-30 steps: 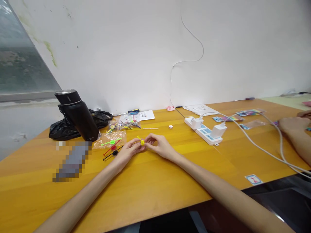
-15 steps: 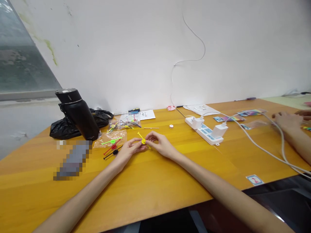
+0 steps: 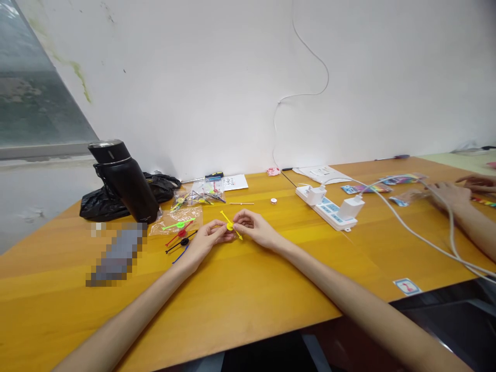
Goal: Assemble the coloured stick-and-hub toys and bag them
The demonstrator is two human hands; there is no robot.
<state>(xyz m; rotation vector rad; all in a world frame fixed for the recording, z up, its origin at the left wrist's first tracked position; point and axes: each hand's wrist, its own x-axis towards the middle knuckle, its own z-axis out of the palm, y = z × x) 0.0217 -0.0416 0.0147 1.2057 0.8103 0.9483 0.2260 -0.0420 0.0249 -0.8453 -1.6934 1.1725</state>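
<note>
Both hands meet over the middle of the table around a yellow arrow spinner [image 3: 230,226] with a round hub. My left hand [image 3: 207,240] grips the hub's left side, its fingers closed. From the other side, the thumb and fingers of my right hand [image 3: 256,228] pinch it; its two arrow ends stick out up-left and down-right. Left of my left hand lie a green spinner [image 3: 180,224], a red spinner [image 3: 182,233] and a black spinner [image 3: 185,241]. A blue arrow piece [image 3: 180,254] is partly hidden by my left wrist.
A black bottle [image 3: 126,183] stands at left before a black plastic bag [image 3: 96,205]. Behind my hands lie a clear bag of spinners [image 3: 201,195], a thin stick [image 3: 242,203] and a small white round thing [image 3: 273,201]. Right are a power strip [image 3: 329,213], loose cables and another person's hand [image 3: 451,195].
The yellow spinner has turned slightly in my fingers, so its lower arrow tip now shows. The blue piece has come into view beside my left wrist. The other person's hands have shifted slightly.
</note>
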